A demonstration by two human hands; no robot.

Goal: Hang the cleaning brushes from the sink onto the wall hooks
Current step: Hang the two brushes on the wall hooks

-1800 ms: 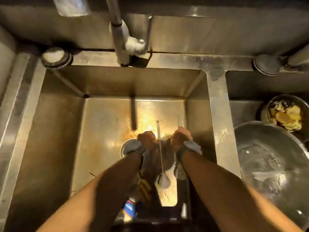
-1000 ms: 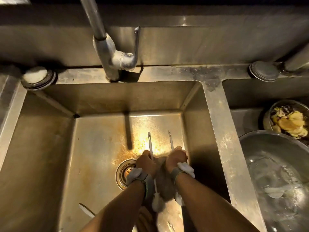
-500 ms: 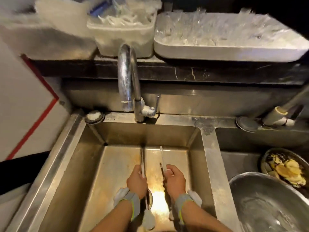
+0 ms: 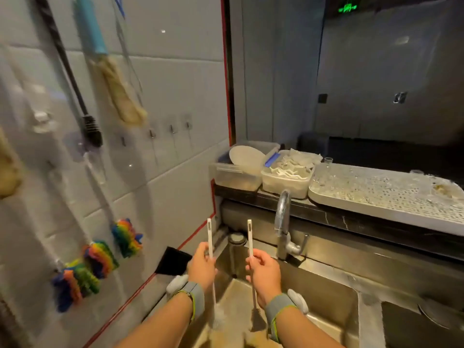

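My left hand (image 4: 202,266) grips a thin white-handled brush (image 4: 210,237), held upright with its pale bristle head hanging below the wrist. My right hand (image 4: 265,273) grips a second white-handled brush (image 4: 249,237), also upright, its darker bristle head down over the steel sink (image 4: 324,292). Both hands are raised above the sink's left rear corner. On the tiled wall to the left, a row of small hooks (image 4: 173,128) sits bare, well above the brush tips.
Other brushes hang on the wall: a black one (image 4: 91,130), a blue-handled beige one (image 4: 118,91) and three rainbow-headed ones (image 4: 126,237). A curved tap (image 4: 282,222) stands right of my hands. Plastic tubs (image 4: 286,177) and a drying tray (image 4: 381,197) fill the ledge behind.
Both hands lifted the two brushes out of the sink basin to above its rim. My view swung up and left, bringing the tiled wall with hooks and hanging brushes into sight.
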